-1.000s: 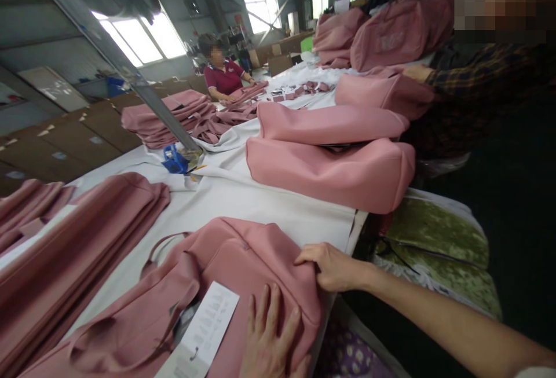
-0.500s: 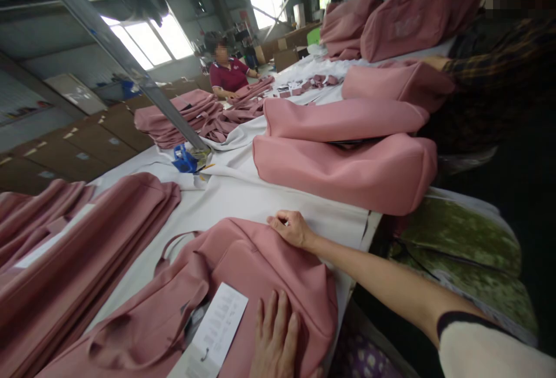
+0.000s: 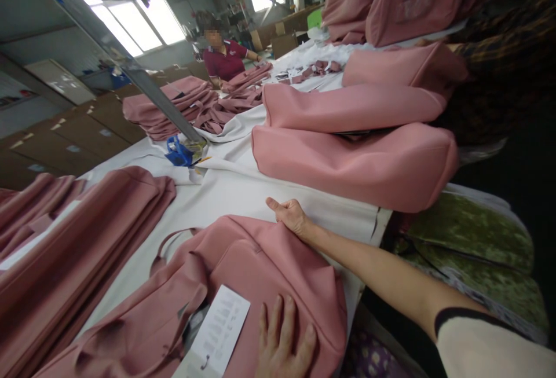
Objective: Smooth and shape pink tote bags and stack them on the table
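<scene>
A pink bag [image 3: 243,262] with strap handles [image 3: 158,262] lies on the table before me. A white printed tag [image 3: 223,326] hangs from it by a small loop. My left hand [image 3: 286,337] rests flat on the bag's near panel, fingers apart and holding nothing. At the bag's far upper edge is my right hand [image 3: 290,216]. Its fingers curl round the edge and are partly hidden, while the thumb sticks out to the left. The bag's side under my right wrist is creased and sunken.
Stuffed pink bags [image 3: 347,164] lie beyond my right arm. Flat pink bags [image 3: 99,239] are stacked at left. A blue tape dispenser [image 3: 179,151] stands by a metal post [image 3: 143,83]. A person in maroon [image 3: 223,62] sits across; a plaid sleeve [image 3: 508,42] shows at right.
My right thumb has straightened away from the curled fingers, opening the ring they made. My left hand stays on the bag, its fingers slightly more spread. The view has shifted a little.
</scene>
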The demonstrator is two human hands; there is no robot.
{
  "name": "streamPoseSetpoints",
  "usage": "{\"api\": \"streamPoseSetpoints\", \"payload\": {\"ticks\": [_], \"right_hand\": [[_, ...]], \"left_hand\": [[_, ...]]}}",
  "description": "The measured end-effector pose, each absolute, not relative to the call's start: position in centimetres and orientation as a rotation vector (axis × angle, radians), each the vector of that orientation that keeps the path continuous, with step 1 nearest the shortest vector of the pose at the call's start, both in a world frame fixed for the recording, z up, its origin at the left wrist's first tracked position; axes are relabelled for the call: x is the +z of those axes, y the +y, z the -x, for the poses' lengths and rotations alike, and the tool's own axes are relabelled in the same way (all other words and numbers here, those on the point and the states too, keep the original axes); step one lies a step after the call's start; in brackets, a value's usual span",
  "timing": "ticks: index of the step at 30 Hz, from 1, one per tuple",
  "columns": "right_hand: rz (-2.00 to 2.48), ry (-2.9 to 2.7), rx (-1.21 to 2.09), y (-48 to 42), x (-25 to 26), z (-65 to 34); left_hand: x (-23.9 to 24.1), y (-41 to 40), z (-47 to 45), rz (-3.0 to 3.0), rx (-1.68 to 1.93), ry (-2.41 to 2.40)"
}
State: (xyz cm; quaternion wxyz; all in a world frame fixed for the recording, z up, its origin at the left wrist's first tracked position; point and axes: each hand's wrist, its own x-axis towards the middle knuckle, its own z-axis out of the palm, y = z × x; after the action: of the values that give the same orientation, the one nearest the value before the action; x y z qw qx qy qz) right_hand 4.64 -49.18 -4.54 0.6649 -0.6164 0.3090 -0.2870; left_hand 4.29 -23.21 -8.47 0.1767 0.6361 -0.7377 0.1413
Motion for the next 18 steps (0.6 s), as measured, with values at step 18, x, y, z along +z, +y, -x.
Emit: {"api": "streamPoseSetpoints", "payload": {"ticks": [18], "right_hand": [[1.757, 0.322, -0.676, -48.6, -0.1, -1.6]], "left_hand": [[-7.8, -23.1, -4.0, -1.809, 0.358, -2.098]]}}
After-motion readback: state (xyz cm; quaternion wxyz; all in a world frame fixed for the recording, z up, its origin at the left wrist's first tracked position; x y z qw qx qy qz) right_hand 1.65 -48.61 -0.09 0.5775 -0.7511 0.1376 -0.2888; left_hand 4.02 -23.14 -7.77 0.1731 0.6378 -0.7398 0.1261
